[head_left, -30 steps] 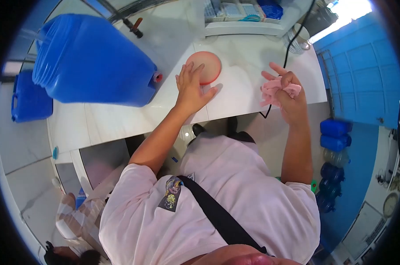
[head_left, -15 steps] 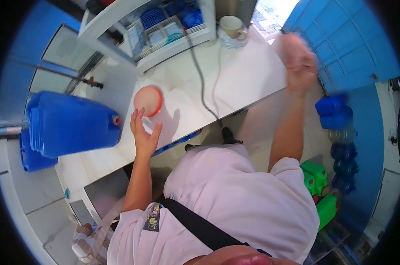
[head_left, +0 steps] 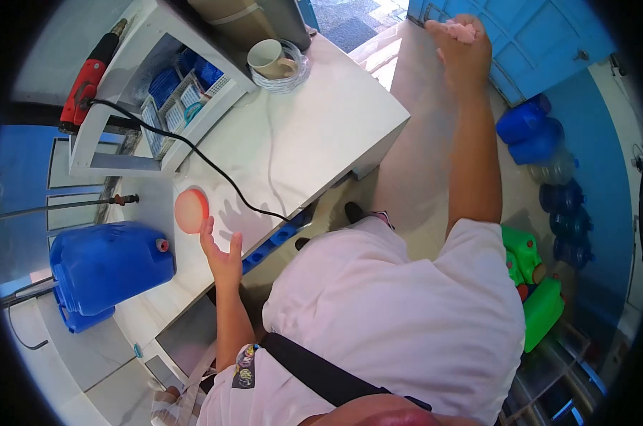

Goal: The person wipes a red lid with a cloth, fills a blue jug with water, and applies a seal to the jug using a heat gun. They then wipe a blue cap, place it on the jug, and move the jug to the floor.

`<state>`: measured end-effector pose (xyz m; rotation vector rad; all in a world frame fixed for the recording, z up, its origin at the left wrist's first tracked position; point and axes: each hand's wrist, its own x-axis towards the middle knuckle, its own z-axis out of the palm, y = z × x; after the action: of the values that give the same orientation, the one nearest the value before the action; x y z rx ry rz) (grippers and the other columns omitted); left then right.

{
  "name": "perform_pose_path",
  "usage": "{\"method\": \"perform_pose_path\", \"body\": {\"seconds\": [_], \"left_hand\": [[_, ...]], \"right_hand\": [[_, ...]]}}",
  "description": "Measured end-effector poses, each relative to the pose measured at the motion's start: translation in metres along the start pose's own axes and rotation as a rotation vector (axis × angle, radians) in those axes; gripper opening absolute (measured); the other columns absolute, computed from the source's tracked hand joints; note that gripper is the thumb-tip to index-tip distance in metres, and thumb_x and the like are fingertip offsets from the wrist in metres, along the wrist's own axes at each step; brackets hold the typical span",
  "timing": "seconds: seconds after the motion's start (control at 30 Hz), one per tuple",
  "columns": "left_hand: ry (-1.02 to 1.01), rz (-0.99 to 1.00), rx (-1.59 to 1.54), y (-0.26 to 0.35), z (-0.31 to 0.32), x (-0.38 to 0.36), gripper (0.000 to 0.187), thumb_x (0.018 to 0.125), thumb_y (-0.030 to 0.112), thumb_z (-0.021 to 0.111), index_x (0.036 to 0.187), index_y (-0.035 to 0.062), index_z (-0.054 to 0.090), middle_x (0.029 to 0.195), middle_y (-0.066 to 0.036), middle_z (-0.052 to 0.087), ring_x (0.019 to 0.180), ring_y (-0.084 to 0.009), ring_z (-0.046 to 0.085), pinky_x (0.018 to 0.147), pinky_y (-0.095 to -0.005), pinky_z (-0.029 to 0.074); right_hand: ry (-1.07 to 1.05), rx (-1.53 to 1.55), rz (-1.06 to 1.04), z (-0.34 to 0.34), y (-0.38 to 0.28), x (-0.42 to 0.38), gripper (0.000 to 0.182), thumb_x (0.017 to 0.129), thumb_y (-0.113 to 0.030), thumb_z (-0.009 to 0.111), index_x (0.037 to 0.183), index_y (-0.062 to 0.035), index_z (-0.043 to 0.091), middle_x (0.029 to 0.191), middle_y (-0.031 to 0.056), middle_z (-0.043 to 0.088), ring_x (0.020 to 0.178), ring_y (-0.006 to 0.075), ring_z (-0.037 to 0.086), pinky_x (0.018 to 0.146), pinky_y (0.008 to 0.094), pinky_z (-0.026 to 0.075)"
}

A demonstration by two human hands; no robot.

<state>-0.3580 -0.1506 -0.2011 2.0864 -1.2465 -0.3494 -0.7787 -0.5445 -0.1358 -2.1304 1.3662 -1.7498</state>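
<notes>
My right hand is stretched out far to the right, at the blue door, with its fingers wrapped round a crumpled pink cloth. My left hand is over the white counter, fingers spread and holding nothing. Its fingertips come right at the edge of a round, pale-topped item with an orange-red rim, which lies on the counter. A shadow of the left hand falls on the white surface beside it.
A big blue jug stands left of the round item. A black cord crosses the counter from a red heat gun on a white shelf unit. Near the back stands a mug. Green containers and blue bottles line the right side.
My right hand has moved up and outward, and the pink cloth in it shows clearly now. The view has turned, shifting the counter leftward. My left hand stays spread by the round item.
</notes>
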Motion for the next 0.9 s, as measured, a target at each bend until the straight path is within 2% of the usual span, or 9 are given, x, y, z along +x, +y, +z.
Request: {"method": "perform_pose_path", "body": {"seconds": [0.03,0.17,0.43,0.57,0.6,0.63,0.73,0.83,0.9], "left_hand": [[0.0,-0.014,0.009,0.001,0.001,0.0,0.072,0.089,0.021,0.076,0.149,-0.0005,0.043,0.155,-0.02,0.041,0.146,-0.0342,0.037,0.122,-0.0447,0.027],[0.005,0.014,0.1,-0.004,-0.004,0.004,0.073,0.089,0.021,0.077,0.149,-0.0009,0.042,0.154,-0.02,0.041,0.145,-0.0352,0.037,0.122,-0.0452,0.027],[0.102,0.002,0.309,-0.048,-0.031,0.037,0.078,0.086,0.028,0.081,0.148,-0.001,0.044,0.153,-0.024,0.042,0.144,-0.0401,0.038,0.119,-0.0479,0.031],[0.167,0.059,0.508,-0.112,-0.039,0.064,0.099,0.076,0.053,0.085,0.15,0.0018,0.043,0.145,-0.029,0.049,0.138,-0.0457,0.044,0.115,-0.0535,0.035],[0.181,0.054,0.594,-0.119,-0.037,0.068,0.107,0.073,0.06,0.084,0.152,0.0026,0.041,0.144,-0.03,0.05,0.137,-0.047,0.045,0.114,-0.0546,0.036],[0.182,-0.05,0.581,-0.115,-0.038,0.07,0.116,0.07,0.066,0.083,0.155,0.0029,0.036,0.147,-0.03,0.047,0.14,-0.0468,0.042,0.115,-0.0563,0.033],[0.154,-0.253,0.59,-0.092,-0.037,0.085,0.132,0.062,0.068,0.086,0.159,0.0029,0.025,0.151,-0.028,0.044,0.141,-0.0429,0.043,0.117,-0.0575,0.03],[0.047,-0.407,0.491,-0.084,-0.039,0.09,0.141,0.06,0.071,0.084,0.164,0.0083,0.013,0.16,-0.027,0.03,0.151,-0.0431,0.027,0.121,-0.0635,0.016],[0.02,-0.491,0.515,-0.077,-0.043,0.087,0.141,0.059,0.068,0.086,0.164,0.0089,0.012,0.16,-0.026,0.03,0.151,-0.0431,0.027,0.121,-0.0636,0.015]], "right_hand": [[0.013,0.074,0.36,0.001,0.029,0.002,0.024,0.082,-0.022,0.079,0.091,-0.0029,0.069,0.084,0.0115,0.067,0.072,0.0282,0.066,0.069,0.0387,0.055],[-0.23,-0.487,0.374,0.018,0.171,-0.046,0.023,0.089,-0.027,0.062,0.092,-0.0058,0.071,0.094,0.0207,0.073,0.089,0.043,0.069,0.079,0.0474,0.056],[-0.206,-0.74,0.274,-0.022,0.221,-0.006,0.027,0.09,-0.029,0.059,0.093,-0.0054,0.072,0.099,0.02,0.073,0.093,0.0439,0.07,0.082,0.0519,0.056],[-0.106,0.121,0.498,-0.058,0.183,0.014,0.037,0.093,-0.034,0.065,0.086,0.0012,0.06,0.077,0.0184,0.061,0.069,0.0316,0.056,0.067,0.0466,0.046],[-0.352,-0.506,-0.143,-0.049,0.282,0.002,0.04,0.094,-0.037,0.064,0.088,0.0025,0.059,0.082,0.0246,0.062,0.073,0.0405,0.06,0.07,0.0488,0.047],[-0.69,-0.522,-0.077,-0.046,0.238,-0.009,0.04,0.096,-0.037,0.061,0.09,0.0024,0.059,0.094,0.0297,0.063,0.08,0.0485,0.059,0.075,0.053,0.049],[-0.874,-0.174,0.174,-0.024,0.194,-0.041,0.02,0.094,-0.011,0.063,0.111,-0.0015,0.061,0.1,0.0133,0.063,0.089,0.0225,0.063,0.07,0.0356,0.054],[-0.51,0.473,0.795,-0.008,0.0,-0.052,0.029,0.091,-0.002,0.062,0.12,-0.0037,0.06,0.112,0.0078,0.057,0.093,0.014,0.059,0.07,0.0275,0.054],[-0.492,0.501,0.756,0.009,-0.037,-0.064,0.027,0.091,-0.003,0.063,0.118,-0.0041,0.061,0.118,0.0083,0.054,0.097,0.0157,0.057,0.071,0.0288,0.055]]}}
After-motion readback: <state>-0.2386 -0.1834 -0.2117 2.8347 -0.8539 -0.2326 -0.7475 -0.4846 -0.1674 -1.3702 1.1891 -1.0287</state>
